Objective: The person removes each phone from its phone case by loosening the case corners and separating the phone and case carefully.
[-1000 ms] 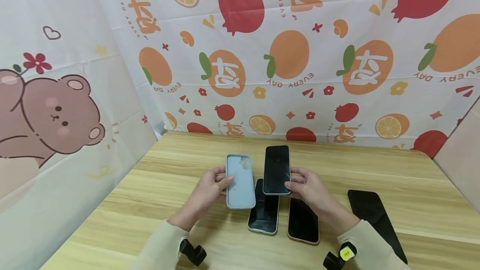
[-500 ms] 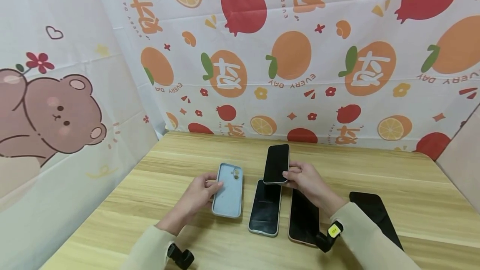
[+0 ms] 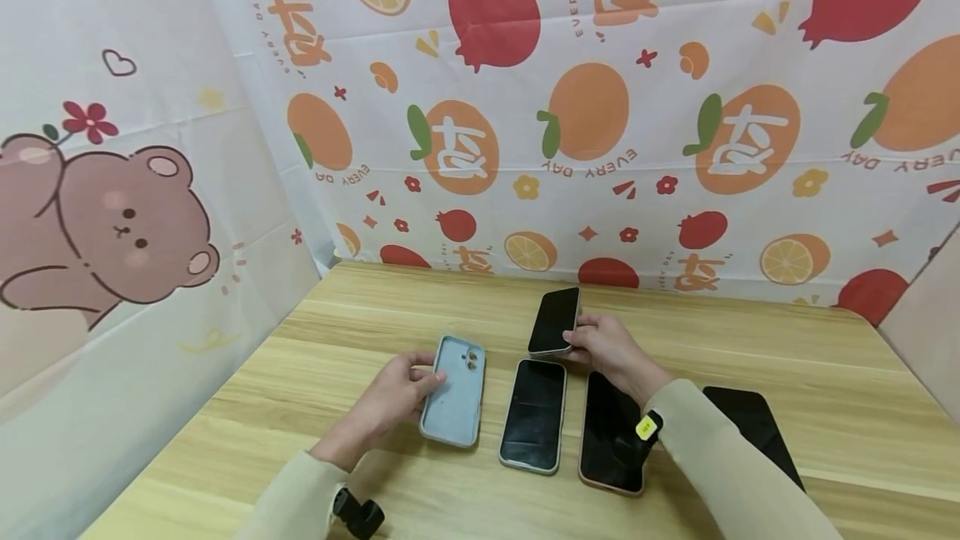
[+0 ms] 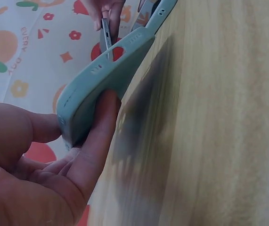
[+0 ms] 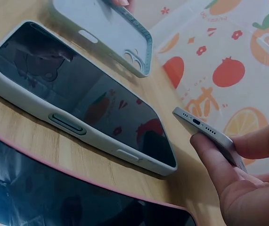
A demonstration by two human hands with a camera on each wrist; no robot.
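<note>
A light blue phone case [image 3: 453,394] with a camera cutout is pinched by its left edge in my left hand [image 3: 397,394]. The left wrist view shows that case [image 4: 108,70] tilted just above the wood, thumb on one side and fingers beneath. Farther back, my right hand [image 3: 611,352] grips a black-screened phone [image 3: 555,321] by its right edge; the right wrist view shows the bare metal end of this phone [image 5: 205,127], held off the table. Between the hands lies a phone in a pale case [image 3: 533,417], screen up.
Under my right forearm lies a phone with a pink rim [image 3: 609,440]. Farther right, a larger black device [image 3: 757,427] lies partly behind the sleeve. A fruit-print cloth [image 3: 570,215] hangs at the back edge of the wooden table [image 3: 300,407].
My left hand has moved left and nearer with the blue case, away from the phone. My right hand has moved slightly back and tipped its phone flatter, uncovering the pale-cased phone.
</note>
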